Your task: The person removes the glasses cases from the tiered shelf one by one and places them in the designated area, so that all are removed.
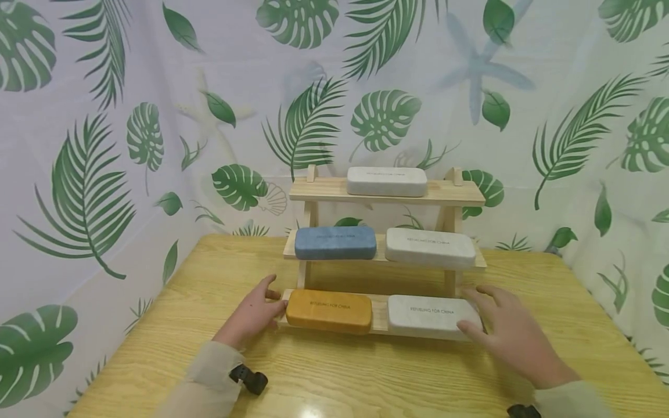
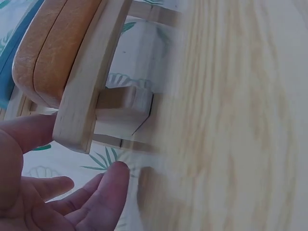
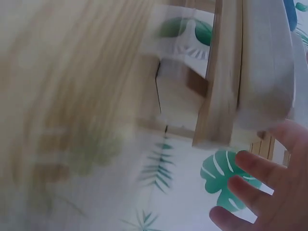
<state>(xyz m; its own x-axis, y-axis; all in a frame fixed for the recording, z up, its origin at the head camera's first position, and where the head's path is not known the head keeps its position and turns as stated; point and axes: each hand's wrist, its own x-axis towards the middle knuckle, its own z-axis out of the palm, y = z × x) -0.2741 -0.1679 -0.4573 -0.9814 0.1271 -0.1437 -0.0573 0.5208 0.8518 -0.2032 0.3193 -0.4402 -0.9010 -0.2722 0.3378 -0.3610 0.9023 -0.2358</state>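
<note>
A three-tier wooden rack (image 1: 460, 195) carries several oblong cases that look like glasses cases. On its lowest shelf lie an orange case (image 1: 329, 313) at left and a white case (image 1: 425, 318) at right, both printed with dark lettering. My left hand (image 1: 253, 313) is at the left end of that shelf; in the left wrist view its thumb meets the shelf's end beside the orange case (image 2: 50, 62), its other fingers loosely apart. At the opposite end, my right hand (image 1: 514, 334) has its thumb over the white case's right end, and its fingers spread in the right wrist view.
A blue case (image 1: 335, 244) and another white case (image 1: 430, 248) share the middle shelf. One more white case (image 1: 387, 182) lies on the top shelf. The rack stands on a wooden table (image 1: 334, 377), with a leaf-patterned cloth (image 1: 235, 133) behind it.
</note>
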